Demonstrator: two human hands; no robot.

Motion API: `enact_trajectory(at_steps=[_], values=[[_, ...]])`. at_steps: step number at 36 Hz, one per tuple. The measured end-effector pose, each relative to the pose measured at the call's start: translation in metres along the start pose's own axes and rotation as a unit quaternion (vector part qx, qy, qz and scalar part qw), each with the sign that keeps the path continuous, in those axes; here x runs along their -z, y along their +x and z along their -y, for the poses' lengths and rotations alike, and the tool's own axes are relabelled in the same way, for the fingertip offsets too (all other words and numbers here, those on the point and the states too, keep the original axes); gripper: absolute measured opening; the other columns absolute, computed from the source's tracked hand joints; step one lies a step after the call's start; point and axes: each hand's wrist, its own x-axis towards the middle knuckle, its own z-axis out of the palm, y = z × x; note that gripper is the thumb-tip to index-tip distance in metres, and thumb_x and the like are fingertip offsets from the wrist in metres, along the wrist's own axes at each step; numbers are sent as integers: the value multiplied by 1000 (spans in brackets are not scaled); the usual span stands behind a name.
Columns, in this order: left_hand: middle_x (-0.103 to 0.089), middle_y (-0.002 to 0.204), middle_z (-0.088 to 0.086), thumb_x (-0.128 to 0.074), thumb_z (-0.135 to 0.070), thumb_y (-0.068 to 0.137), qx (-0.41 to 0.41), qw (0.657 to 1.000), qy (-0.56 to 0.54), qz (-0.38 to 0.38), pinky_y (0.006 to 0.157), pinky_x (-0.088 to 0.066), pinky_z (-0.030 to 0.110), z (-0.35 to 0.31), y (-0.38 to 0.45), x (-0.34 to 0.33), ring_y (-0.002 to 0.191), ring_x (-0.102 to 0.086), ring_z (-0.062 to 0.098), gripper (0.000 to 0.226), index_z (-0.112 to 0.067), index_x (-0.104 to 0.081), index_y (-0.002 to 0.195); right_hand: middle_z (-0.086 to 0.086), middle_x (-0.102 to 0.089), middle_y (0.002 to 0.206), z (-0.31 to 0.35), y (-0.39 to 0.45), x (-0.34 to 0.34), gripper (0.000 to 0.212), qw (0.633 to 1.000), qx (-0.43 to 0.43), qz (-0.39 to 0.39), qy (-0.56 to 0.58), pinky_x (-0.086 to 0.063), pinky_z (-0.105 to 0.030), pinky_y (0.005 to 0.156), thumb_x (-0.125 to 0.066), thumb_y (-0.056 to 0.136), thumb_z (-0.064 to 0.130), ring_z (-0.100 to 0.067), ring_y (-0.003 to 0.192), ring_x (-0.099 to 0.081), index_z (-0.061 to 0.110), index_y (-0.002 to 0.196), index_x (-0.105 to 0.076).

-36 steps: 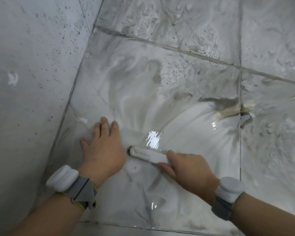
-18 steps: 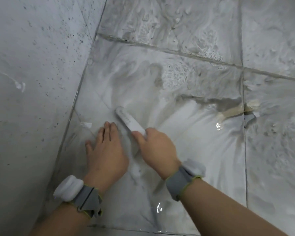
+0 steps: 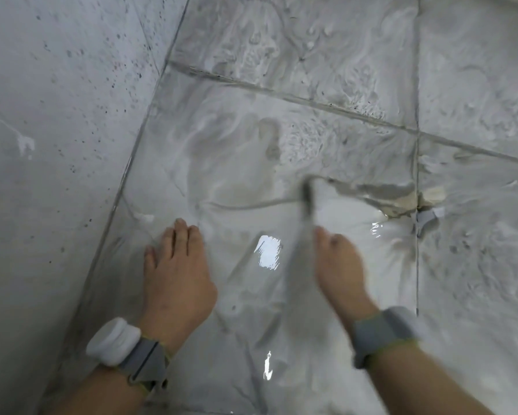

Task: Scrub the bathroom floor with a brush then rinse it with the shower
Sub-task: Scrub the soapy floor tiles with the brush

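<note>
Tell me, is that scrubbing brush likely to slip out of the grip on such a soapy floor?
Probably somewhat slippery: the brush sweeps over the wet, foamy floor tiles, so its handle is likely wet. It looks stiff and light, since the right hand swings it alone, fast enough to blur.

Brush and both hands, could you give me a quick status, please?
Left hand flat on wet floor. Right hand grips blurred brush. Damaged tile corner just ahead.
</note>
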Motion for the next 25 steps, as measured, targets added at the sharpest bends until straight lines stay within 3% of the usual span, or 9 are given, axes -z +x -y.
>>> enact_trajectory(at_steps=[2,5,10,13,16,17,20,23,25], values=[[5,171,9,-37,-24,88,-1,1000,11,1,124,-14,57,0,0,-1,158,0,29,82,-12,-2,161,-17,-64,98,39,-22,-42,46,998,45,43,9,-40,-39,79,-41,102,55,-34,100,-59,14,82,-50],[-7,170,12,-38,-28,90,-1,999,22,-24,120,-22,60,-1,0,-7,156,-11,31,77,-12,-14,161,-12,-68,101,80,-36,-88,52,990,104,86,-37,-49,-43,84,-43,96,65,-35,101,-62,16,90,-58],[-13,169,15,-35,-23,89,6,999,39,-37,118,-23,61,-5,0,-12,154,-16,33,74,-8,-21,159,-13,-68,102,72,-8,-70,55,984,128,46,-117,-48,-42,78,-40,96,69,-36,98,-64,18,93,-60],[-13,169,15,-41,-22,88,6,998,53,-30,119,-22,62,-2,2,-13,153,-16,35,76,-7,-21,160,-17,-67,101,18,26,-28,58,996,61,6,-68,-47,-43,80,-34,96,70,-37,99,-63,17,83,-54],[-24,165,20,-55,-22,82,2,997,64,-41,115,-26,65,-2,1,-18,149,-26,39,80,-3,-32,156,-27,-67,109,-54,56,27,93,996,-67,-65,2,-51,-46,89,-15,87,82,-43,103,-64,6,106,-66],[-28,163,22,-58,-21,81,1,997,65,-51,114,-28,66,-2,1,-20,147,-31,41,80,0,-36,154,-29,-67,107,-75,67,42,95,988,-120,-88,42,-54,-50,90,-20,87,81,-45,99,-65,0,107,-66],[-34,160,26,-53,-18,80,-9,995,63,-73,112,-29,68,-3,1,-25,144,-35,45,75,3,-41,151,-28,-69,102,-101,75,79,80,965,-233,-109,48,-52,-51,91,-30,97,66,-42,92,-65,-5,103,-68],[-37,157,27,-50,-15,79,-17,994,73,-84,111,-27,69,-4,1,-25,141,-38,46,73,5,-43,149,-34,-61,119,-68,60,71,66,982,-157,-99,26,-44,-48,97,-27,107,49,-45,111,-59,-5,122,-62],[-34,159,26,-50,-15,80,-11,993,83,-79,113,-26,68,-4,0,-25,143,-36,44,73,4,-41,150,-32,-61,119,-33,39,39,54,994,-84,-64,18,-43,-46,93,-31,108,43,-44,113,-58,1,120,-63]])
